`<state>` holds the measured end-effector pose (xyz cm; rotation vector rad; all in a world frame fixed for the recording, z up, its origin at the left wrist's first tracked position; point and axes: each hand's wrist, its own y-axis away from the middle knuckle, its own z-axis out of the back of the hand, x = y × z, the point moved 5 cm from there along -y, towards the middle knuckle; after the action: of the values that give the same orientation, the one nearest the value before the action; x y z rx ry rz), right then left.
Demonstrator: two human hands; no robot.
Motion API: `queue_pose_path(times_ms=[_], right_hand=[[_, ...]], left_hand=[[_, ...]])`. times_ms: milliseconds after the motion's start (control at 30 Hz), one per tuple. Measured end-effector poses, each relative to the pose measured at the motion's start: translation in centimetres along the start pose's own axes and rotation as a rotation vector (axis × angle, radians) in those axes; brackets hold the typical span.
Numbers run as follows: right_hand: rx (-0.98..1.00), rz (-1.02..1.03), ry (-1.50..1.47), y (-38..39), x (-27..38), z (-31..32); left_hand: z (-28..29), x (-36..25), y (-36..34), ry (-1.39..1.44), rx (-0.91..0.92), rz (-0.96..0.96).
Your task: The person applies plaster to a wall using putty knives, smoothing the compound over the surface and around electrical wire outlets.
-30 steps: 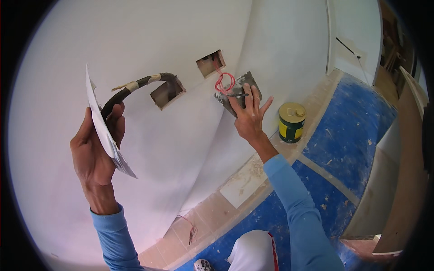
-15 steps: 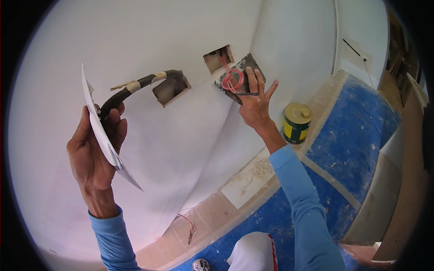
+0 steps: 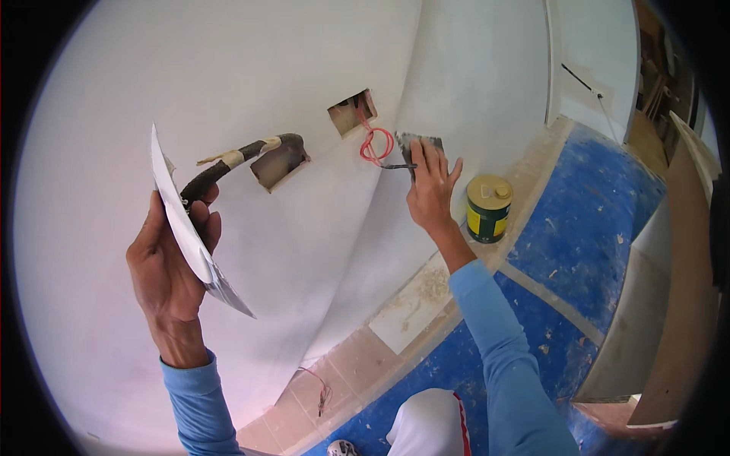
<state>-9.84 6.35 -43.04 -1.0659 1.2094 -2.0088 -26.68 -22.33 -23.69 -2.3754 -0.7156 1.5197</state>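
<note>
The dark grey flat blade [image 3: 407, 144] is held up at the wall [image 3: 228, 83], close to the inside corner; its face is smeared with pale patches, and whether its edge touches the surface cannot be told. The right hand [image 3: 432, 196] holds it with the fingers laid long and slightly spread over its face; the thumb is hidden. To the left, the left hand [image 3: 169, 270] grips a thin white plate [image 3: 182, 228], seen nearly edge-on and tilted, with ragged white lumps on its upper side and a metallic sheen at its lower tip. The thumb sits on one side and the fingers curl on the other; the plate hides part of this grip.

A thick dark cable [image 3: 249, 151], wrapped with tan bands, bends from the lower rectangular opening [image 3: 272, 171] toward the left hand. From the upper opening [image 3: 342, 119] hang looped red wires [image 3: 366, 143], their black end reaching the right hand's fingers.

Below the right hand, near the wall's foot, stands an upright green and yellow tin [image 3: 487, 218] with a gold top; its contents are hidden. It rests on the tiled strip [image 3: 353, 368], beside a blue floor covering [image 3: 566, 220].
</note>
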Motion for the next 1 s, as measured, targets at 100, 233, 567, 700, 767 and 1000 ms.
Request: queue_pose_path(times_ms=[100, 233, 567, 700, 767, 1000], right_hand=[[0.037, -0.006, 0.051, -2.4, -0.1, 0.0], [0.036, 0.019, 0.112, -4.1, -1.9, 0.6], [0.141, -0.039, 0.096, -3.6, 0.5, -0.5], [0.192, -0.046, 0.096, -1.9, 2.5, -0.6], [0.17, -0.045, 0.066, -1.2, 4.3, -0.4], [0.249, -0.238, -0.178, -0.5, 9.4, -0.2]], left_hand=[[0.2, -0.1, 0.3, 0.013, -0.018, -0.007], [0.7, 0.7, -0.1, 0.035, 0.012, 0.009], [1.3, 0.5, 0.9, -0.031, -0.04, -0.026], [2.2, 0.7, 0.9, -0.045, -0.056, -0.043], [2.2, 0.7, 1.0, -0.05, -0.066, -0.044], [2.6, 0.4, 1.6, -0.068, -0.108, -0.037]])
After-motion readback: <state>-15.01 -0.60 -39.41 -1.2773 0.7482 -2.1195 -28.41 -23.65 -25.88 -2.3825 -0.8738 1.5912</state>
